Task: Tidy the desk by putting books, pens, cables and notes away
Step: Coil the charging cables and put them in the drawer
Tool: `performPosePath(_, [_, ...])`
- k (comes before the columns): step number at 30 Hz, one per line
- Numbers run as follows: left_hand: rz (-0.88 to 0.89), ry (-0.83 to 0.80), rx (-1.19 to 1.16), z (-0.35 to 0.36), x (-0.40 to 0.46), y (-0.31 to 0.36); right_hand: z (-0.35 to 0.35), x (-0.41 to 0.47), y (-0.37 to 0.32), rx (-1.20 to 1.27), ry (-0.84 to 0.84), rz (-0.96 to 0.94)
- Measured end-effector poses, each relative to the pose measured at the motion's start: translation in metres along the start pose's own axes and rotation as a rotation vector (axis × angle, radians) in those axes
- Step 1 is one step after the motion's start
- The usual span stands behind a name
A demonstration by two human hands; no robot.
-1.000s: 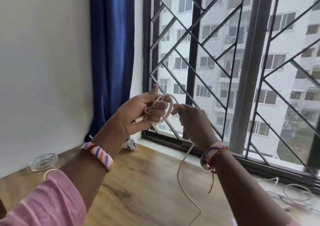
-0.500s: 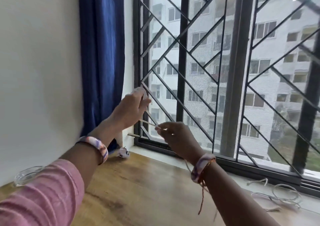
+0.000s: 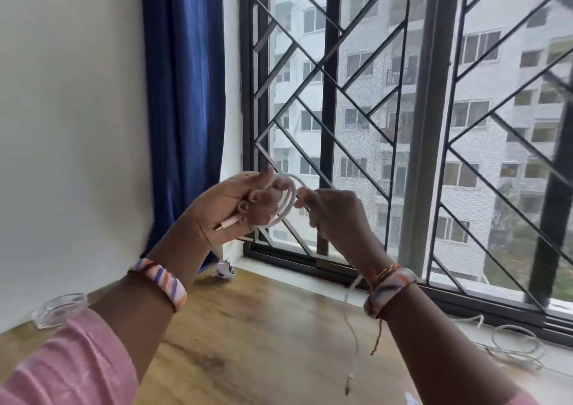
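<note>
A thin white cable (image 3: 286, 201) is looped in coils around the fingers of my left hand (image 3: 238, 206), held up in front of the window. One plug end pokes out below that palm. My right hand (image 3: 333, 215) pinches the same cable just to the right of the coils. The loose tail (image 3: 352, 330) hangs down behind my right wrist, and its plug dangles just above the wooden desk (image 3: 254, 342).
A second white cable (image 3: 511, 342) lies tangled on the sill at the right. A clear glass dish (image 3: 59, 310) sits by the left wall. A small crumpled paper (image 3: 224, 270) lies under the blue curtain (image 3: 186, 110). A barred window (image 3: 403, 125) is straight ahead.
The coil on my left hand shows again with another turn on it. My right hand rose to meet it, and the hanging tail is shorter than a second ago.
</note>
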State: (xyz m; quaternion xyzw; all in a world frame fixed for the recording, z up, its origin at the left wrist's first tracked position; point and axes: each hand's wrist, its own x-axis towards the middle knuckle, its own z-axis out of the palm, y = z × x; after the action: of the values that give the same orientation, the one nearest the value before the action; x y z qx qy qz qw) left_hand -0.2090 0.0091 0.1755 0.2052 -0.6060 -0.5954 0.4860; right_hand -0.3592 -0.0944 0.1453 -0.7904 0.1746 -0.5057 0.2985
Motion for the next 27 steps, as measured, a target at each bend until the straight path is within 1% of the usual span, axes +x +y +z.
performPosePath(2, [0.159, -0.074, -0.253, 0.006, 0.009, 0.003, 0.01, -0.008, 0.001, 0.028, -0.062, 0.032])
performPosePath(3, [0.255, -0.021, -0.34, 0.01, 0.014, 0.005, 0.015, -0.013, 0.002, 0.036, -0.087, 0.017])
performPosePath(4, [0.361, 0.099, -0.388, 0.013, 0.019, 0.008, 0.02, -0.016, 0.004, 0.034, -0.104, -0.003])
performPosePath(5, [0.46, 0.263, -0.401, 0.013, 0.024, 0.009, 0.023, -0.018, 0.005, 0.016, -0.109, -0.018])
performPosePath(6, [0.544, 0.423, -0.365, 0.013, 0.028, 0.01, 0.027, -0.019, 0.007, -0.009, -0.108, -0.032])
performPosePath(7, [0.609, 0.55, -0.303, 0.012, 0.033, 0.01, 0.029, -0.02, 0.008, -0.024, -0.111, -0.041])
performPosePath(9, [0.669, 0.742, -0.149, 0.009, 0.042, 0.005, 0.032, -0.021, 0.008, -0.036, -0.142, -0.05])
performPosePath(10, [0.679, 0.834, -0.025, 0.008, 0.046, 0.001, 0.034, -0.022, 0.008, -0.06, -0.167, -0.052])
performPosePath(11, [0.679, 0.919, 0.156, 0.006, 0.049, -0.004, 0.035, -0.023, 0.008, -0.094, -0.19, -0.047])
performPosePath(12, [0.667, 0.979, 0.4, 0.005, 0.05, -0.008, 0.035, -0.024, 0.008, -0.126, -0.21, -0.046])
performPosePath(13, [0.638, 1.003, 0.684, 0.005, 0.049, -0.012, 0.035, -0.024, 0.009, -0.154, -0.218, -0.043])
performPosePath(14, [0.589, 0.988, 0.974, 0.004, 0.047, -0.016, 0.034, -0.024, 0.009, -0.179, -0.212, -0.041])
performPosePath(16, [0.403, 0.87, 1.476, 0.004, 0.04, -0.023, 0.028, -0.022, 0.01, -0.271, -0.173, -0.041])
performPosePath(17, [0.273, 0.805, 1.654, 0.005, 0.037, -0.026, 0.023, -0.022, 0.009, -0.348, -0.155, -0.037])
performPosePath(18, [0.128, 0.757, 1.744, 0.004, 0.036, -0.028, 0.017, -0.022, 0.006, -0.435, -0.142, -0.034])
performPosePath(19, [-0.029, 0.723, 1.734, 0.004, 0.035, -0.029, 0.011, -0.021, 0.003, -0.53, -0.134, -0.038])
performPosePath(20, [-0.203, 0.674, 1.664, 0.003, 0.033, -0.03, 0.004, -0.021, 0.001, -0.633, -0.135, -0.061])
performPosePath(21, [-0.361, 0.601, 1.541, 0.004, 0.032, -0.031, -0.003, -0.02, 0.0, -0.755, -0.149, -0.11])
performPosePath(22, [-0.466, 0.525, 1.402, 0.004, 0.029, -0.032, -0.007, -0.02, 0.001, -0.876, -0.152, -0.198])
performPosePath(23, [-0.501, 0.475, 1.257, 0.003, 0.026, -0.032, -0.009, -0.02, 0.003, -0.972, -0.14, -0.314])
performPosePath(25, [-0.445, 0.417, 0.895, 0.0, 0.018, -0.031, -0.013, -0.018, 0.011, -1.084, -0.063, -0.502])
performPosePath(26, [-0.409, 0.361, 0.691, -0.001, 0.014, -0.031, -0.014, -0.017, 0.017, -1.106, 0.016, -0.544])
performPosePath(27, [-0.377, 0.294, 0.507, -0.002, 0.011, -0.031, -0.014, -0.016, 0.024, -1.079, 0.113, -0.585])
